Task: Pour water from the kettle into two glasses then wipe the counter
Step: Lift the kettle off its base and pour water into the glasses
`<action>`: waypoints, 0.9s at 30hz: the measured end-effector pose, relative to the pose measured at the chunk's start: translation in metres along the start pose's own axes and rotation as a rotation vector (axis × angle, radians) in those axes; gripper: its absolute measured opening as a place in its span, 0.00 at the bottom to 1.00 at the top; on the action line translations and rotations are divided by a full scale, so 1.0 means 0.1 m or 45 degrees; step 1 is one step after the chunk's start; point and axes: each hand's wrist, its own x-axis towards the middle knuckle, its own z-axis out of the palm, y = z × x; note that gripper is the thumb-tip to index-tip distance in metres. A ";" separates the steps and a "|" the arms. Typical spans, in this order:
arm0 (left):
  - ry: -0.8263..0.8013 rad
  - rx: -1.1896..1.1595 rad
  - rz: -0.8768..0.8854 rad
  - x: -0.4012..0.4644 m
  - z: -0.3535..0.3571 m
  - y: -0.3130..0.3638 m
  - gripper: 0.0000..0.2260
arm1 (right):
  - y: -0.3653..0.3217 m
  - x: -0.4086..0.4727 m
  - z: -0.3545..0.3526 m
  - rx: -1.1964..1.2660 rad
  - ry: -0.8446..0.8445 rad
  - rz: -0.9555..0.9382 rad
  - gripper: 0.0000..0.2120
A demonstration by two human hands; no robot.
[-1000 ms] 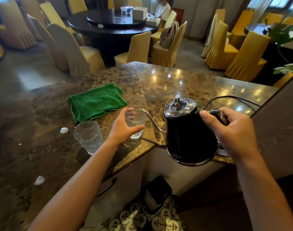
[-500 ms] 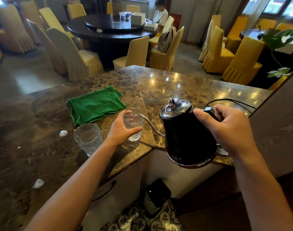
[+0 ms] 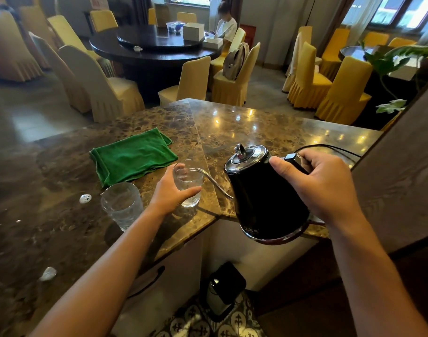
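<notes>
Just beyond the folded green cloth (image 3: 132, 155), the left hand (image 3: 170, 190) wraps a glass (image 3: 188, 182) standing on the counter (image 3: 269, 127); the right hand (image 3: 322, 183) grips the tilted black kettle (image 3: 264, 200) by its handle, spout tip over that glass's rim.

I have a single view, from the camera worn on the person's head, so no second view overlaps it. It looks forward and steeply down over the near corner of the marble worktop (image 3: 269, 127), close enough that both forearms run in from the bottom edge. The wide lens bends the edges of the picture. Beyond the worktop it faces into a dining room, taking in a round dark table (image 3: 149, 52) and yellow-covered chairs (image 3: 342, 93) well behind. At the bottom the patterned floor (image 3: 208, 324) shows below the worktop's edge.
</notes>
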 end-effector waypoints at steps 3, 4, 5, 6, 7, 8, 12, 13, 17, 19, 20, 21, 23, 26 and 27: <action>-0.008 0.004 0.000 0.00 0.01 0.01 0.47 | -0.04 0.02 -0.02 -0.039 -0.003 -0.007 0.30; -0.008 0.005 0.000 0.00 0.01 0.02 0.47 | -0.05 0.03 -0.01 -0.057 -0.002 -0.008 0.31; -0.005 0.006 -0.004 0.00 0.01 0.02 0.47 | -0.06 0.04 -0.01 -0.071 -0.002 -0.007 0.33; -0.006 0.003 -0.006 0.00 0.01 0.01 0.47 | -0.07 0.05 -0.01 -0.077 -0.004 -0.002 0.33; -0.010 -0.002 -0.006 -0.01 0.00 0.01 0.47 | -0.08 0.05 -0.01 -0.078 -0.007 0.003 0.34; -0.014 -0.008 -0.004 -0.01 0.00 0.01 0.47 | -0.08 0.05 -0.01 -0.077 -0.010 0.005 0.34; -0.026 -0.018 -0.005 -0.01 -0.01 0.00 0.47 | -0.11 0.06 -0.01 -0.087 -0.016 0.001 0.33; -0.028 -0.019 -0.006 -0.01 -0.01 0.00 0.47 | -0.12 0.06 -0.01 -0.093 -0.019 0.000 0.33; -0.035 -0.001 0.003 0.00 0.00 0.01 0.46 | -0.16 0.08 0.00 -0.102 -0.024 0.001 0.30; -0.031 0.001 -0.001 -0.01 0.01 0.01 0.47 | -0.18 0.09 -0.01 -0.112 -0.019 -0.017 0.30; -0.029 -0.005 -0.004 -0.01 0.01 0.01 0.48 | -0.18 0.10 -0.01 -0.116 -0.019 -0.021 0.30; -0.029 -0.007 -0.007 -0.01 0.00 0.01 0.48 | -0.19 0.10 -0.01 -0.121 -0.018 -0.024 0.30; -0.035 -0.003 -0.011 -0.01 0.00 0.03 0.47 | -0.19 0.10 -0.01 -0.123 -0.019 -0.027 0.29; -0.038 -0.010 -0.011 -0.01 0.02 0.02 0.43 | -0.19 0.09 -0.01 -0.118 -0.019 -0.021 0.29; -0.038 -0.014 -0.012 -0.01 0.01 0.03 0.45 | -0.19 0.09 -0.01 -0.110 -0.018 -0.019 0.28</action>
